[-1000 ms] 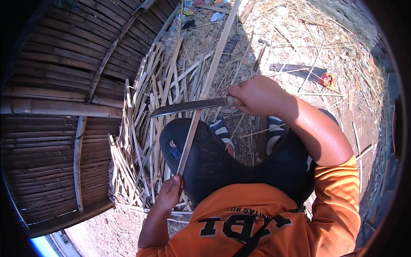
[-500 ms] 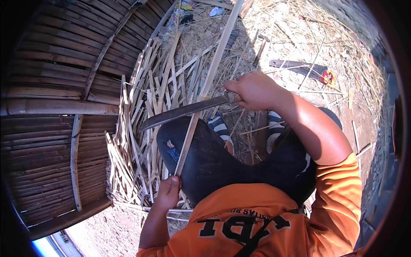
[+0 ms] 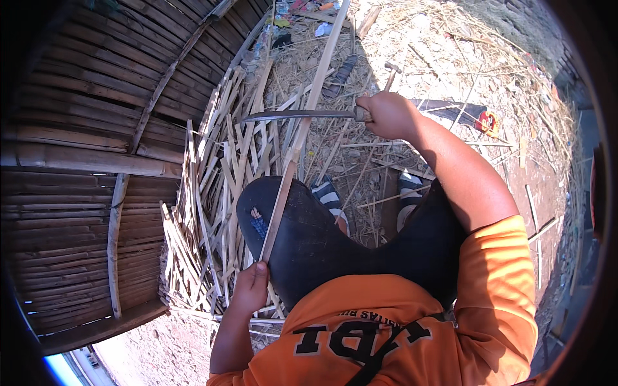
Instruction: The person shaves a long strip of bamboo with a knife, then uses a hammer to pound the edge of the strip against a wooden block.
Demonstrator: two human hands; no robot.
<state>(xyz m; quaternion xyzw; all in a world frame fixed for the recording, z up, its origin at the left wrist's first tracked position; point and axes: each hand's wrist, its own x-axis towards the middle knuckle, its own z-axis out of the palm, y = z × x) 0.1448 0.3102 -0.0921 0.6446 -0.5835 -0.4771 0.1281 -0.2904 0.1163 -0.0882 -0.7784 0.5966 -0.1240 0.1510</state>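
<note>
My left hand (image 3: 250, 287) is closed round the near end of a long bamboo strip (image 3: 278, 209), thumb on top. The strip rests over my left knee and slants away to the far edge of the view. My right hand (image 3: 391, 116) grips the handle of a machete (image 3: 301, 114). Its long dark blade points left and lies across the strip, well beyond the knee. Whether the edge bites into the bamboo cannot be made out.
A heap of split bamboo strips (image 3: 201, 225) lies to my left, beside a bamboo-slat wall (image 3: 71, 212). Beyond my right hand are a hammer (image 3: 391, 69) and a dark flat object with a red-yellow end (image 3: 490, 122). Straw litters the ground.
My right hand and the machete have moved farther away along the strip, and the blade now lies more level. My left hand stays almost in place on the bamboo.
</note>
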